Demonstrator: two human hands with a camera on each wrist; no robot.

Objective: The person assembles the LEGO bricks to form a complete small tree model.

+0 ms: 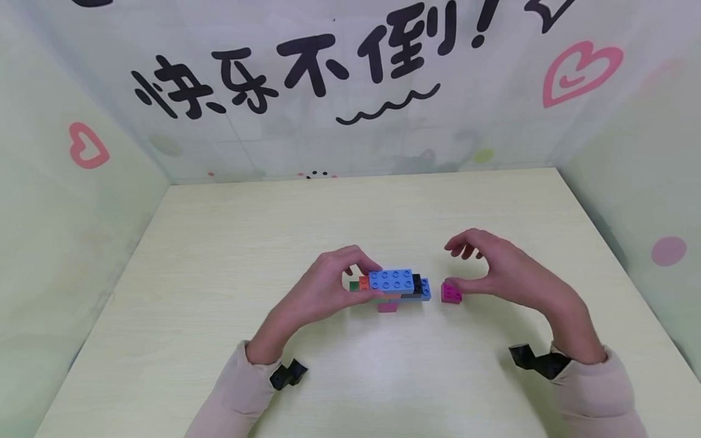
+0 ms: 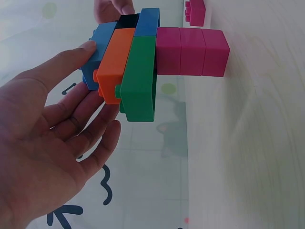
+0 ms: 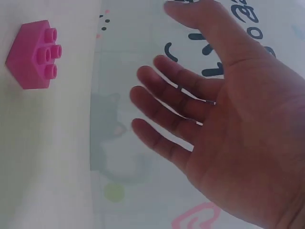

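Note:
My left hand [image 1: 333, 278] pinches the blue brick [image 1: 391, 281] on top of a built stack, with the thumb on the near side and fingers on the far side. In the left wrist view, an orange brick [image 2: 116, 64] and a black brick [image 2: 127, 21] lie below the blue one. Under them come a green brick [image 2: 138, 78] and another blue brick [image 2: 147, 21], carried by a column of magenta bricks [image 2: 193, 51]. My right hand [image 1: 501, 267] hovers with fingers spread, holding nothing. Its thumb overlaps a loose magenta brick [image 1: 451, 294] in the head view; the right wrist view shows them apart.
The light wooden table [image 1: 219, 255] runs back to a pale printed wall [image 1: 306, 143] with black lettering. Side panels [image 1: 652, 201] stand at left and right. Black wrist mounts [image 1: 539, 362] sit at both sleeves.

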